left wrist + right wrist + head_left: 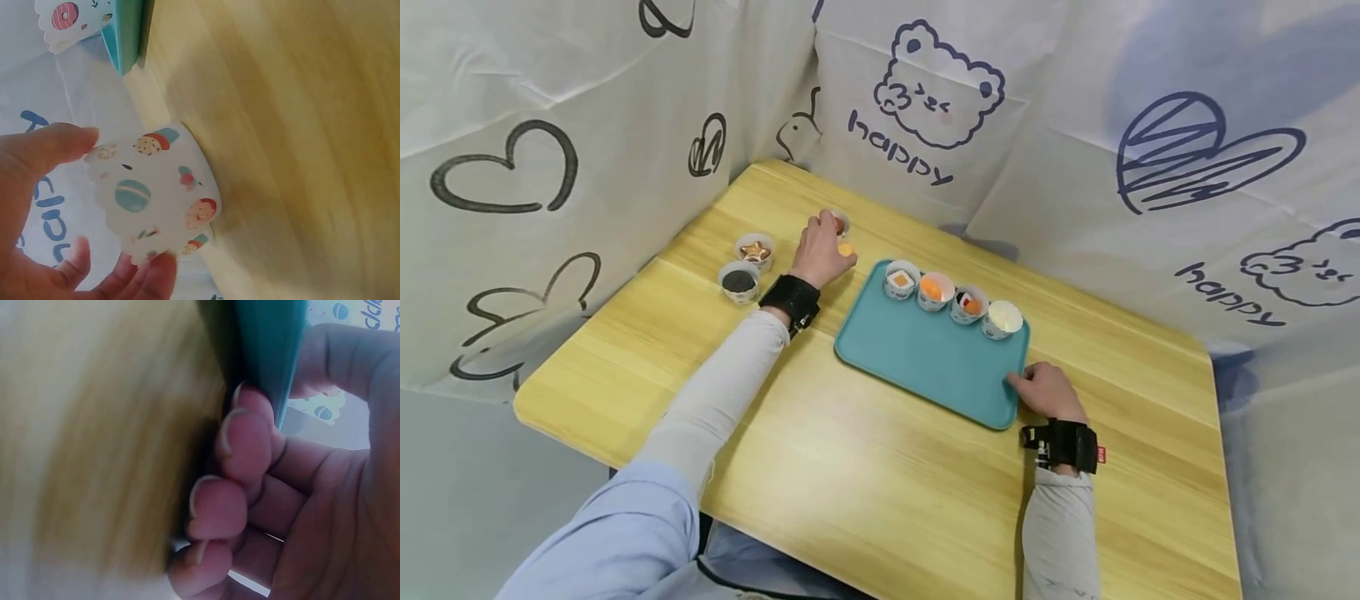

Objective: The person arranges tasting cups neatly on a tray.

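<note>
My left hand [822, 252] pinches a patterned paper cupcake cup [153, 187] by its scalloped rim, thumb on one side and fingers on the other. In the head view the hand hides most of that cup, and something orange-yellow shows in it. Another cup [840, 223] with reddish contents stands just beyond the fingers. On the right, my right hand [1051, 392] grips the near right edge of a teal tray [925, 358], thumb over the rim and fingers curled beneath. Along the tray's far side stand several cups, among them one with an orange ball [932, 289] and a pale-filled one [1002, 320].
Left of my left hand stand two more cups, one holding a gold star [755, 251] and one with dark contents [740, 282]. The wooden table [820, 450] is bordered at the back and left by white sheets [1060, 108] with drawings.
</note>
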A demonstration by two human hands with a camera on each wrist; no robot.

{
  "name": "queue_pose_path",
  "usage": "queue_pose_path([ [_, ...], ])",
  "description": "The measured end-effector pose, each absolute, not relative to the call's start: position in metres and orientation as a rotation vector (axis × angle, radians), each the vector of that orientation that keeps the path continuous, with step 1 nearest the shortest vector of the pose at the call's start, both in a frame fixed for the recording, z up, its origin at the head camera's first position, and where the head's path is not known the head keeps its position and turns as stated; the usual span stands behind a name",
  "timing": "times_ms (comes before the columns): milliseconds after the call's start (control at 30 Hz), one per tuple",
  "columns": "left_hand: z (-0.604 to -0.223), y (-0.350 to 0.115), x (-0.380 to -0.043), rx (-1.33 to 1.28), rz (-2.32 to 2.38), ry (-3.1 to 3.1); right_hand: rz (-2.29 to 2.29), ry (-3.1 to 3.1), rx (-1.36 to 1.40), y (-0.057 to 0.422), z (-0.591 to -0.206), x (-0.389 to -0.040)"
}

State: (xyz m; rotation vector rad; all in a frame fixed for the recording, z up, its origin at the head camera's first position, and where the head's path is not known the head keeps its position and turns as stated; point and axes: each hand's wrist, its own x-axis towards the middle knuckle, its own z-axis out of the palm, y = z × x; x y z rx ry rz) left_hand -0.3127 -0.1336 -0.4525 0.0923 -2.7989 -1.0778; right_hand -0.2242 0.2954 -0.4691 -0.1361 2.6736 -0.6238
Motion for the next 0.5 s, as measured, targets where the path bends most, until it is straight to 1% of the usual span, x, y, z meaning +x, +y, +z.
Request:
queue_pose_path([
  [300,-0.447,-0.136,-0.301,-0.031,-1.075,-2.868,-0.615,2.669,-0.122,0.296,-0.468,-0.224],
  [500,-0.447,-0.138,-0.300,-0.093,-1.001,-2.921,-0.622,2.672,-0.122,0.294,-0.471,-0.225],
])
